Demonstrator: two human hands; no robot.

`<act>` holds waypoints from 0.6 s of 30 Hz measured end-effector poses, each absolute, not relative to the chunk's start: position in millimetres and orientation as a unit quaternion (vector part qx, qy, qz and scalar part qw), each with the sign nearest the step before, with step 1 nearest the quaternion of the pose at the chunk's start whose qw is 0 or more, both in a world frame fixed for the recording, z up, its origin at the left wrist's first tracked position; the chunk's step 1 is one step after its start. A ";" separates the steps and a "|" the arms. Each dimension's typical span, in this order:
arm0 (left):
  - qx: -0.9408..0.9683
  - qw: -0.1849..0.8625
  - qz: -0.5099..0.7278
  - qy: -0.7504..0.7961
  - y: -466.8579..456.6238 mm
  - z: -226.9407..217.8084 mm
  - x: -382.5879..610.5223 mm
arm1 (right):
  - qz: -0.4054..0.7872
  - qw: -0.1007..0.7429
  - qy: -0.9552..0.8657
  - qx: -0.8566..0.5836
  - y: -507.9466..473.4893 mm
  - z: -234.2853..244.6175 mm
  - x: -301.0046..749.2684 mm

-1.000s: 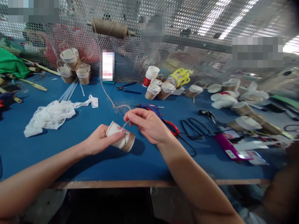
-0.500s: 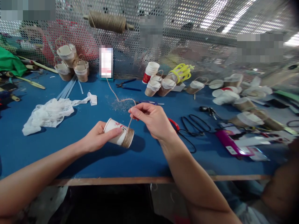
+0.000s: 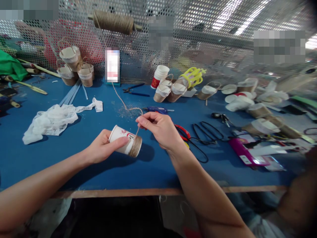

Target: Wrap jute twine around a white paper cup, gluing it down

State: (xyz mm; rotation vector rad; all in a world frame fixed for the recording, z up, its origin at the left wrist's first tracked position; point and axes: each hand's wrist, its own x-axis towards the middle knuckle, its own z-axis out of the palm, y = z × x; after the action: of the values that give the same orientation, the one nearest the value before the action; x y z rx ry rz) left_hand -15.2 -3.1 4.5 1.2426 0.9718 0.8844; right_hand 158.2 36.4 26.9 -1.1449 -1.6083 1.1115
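Observation:
My left hand (image 3: 105, 145) is closed around a white paper cup (image 3: 120, 140) with red and black print, tilted on its side above the table. Brown twine is wound round the cup's lower end, which points right. Between thumb and fingers of my right hand (image 3: 159, 127), just above the cup, I pinch the loose twine (image 3: 121, 98). From there the twine trails back over the table towards a phone (image 3: 112, 66). A blue glue gun (image 3: 158, 110) lies behind my right hand, and red-handled scissors (image 3: 182, 132) lie partly hidden beside it.
A twine spool (image 3: 112, 22) hangs on the perforated metal screen. Twine-covered cups (image 3: 86, 77) stand at the back left, more at the back right. White lace fabric (image 3: 49, 122) lies left. Pliers (image 3: 136, 89), a black cord (image 3: 208, 132) and a purple box (image 3: 245, 152) are on the blue table.
My right hand has shifted slightly down and left, uncovering more of the glue gun and scissors. The cup has barely moved in my left hand.

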 end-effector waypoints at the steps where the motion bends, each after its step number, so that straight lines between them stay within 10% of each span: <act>1: 0.536 0.621 0.386 0.421 -2.8 4.3 -15.1 | 0.444 0.432 -0.640 -0.456 35.8 27.3 158.5; 18: 0.562 0.605 0.380 0.416 -3.8 4.2 -15.5 | 0.434 0.432 -0.649 -0.451 35.5 24.6 158.9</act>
State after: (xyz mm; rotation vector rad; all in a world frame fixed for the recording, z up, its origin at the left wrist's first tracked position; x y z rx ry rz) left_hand -15.5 -3.8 4.2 1.3001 0.9622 0.8792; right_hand 158.9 35.5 24.6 -1.1251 -1.6181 1.0805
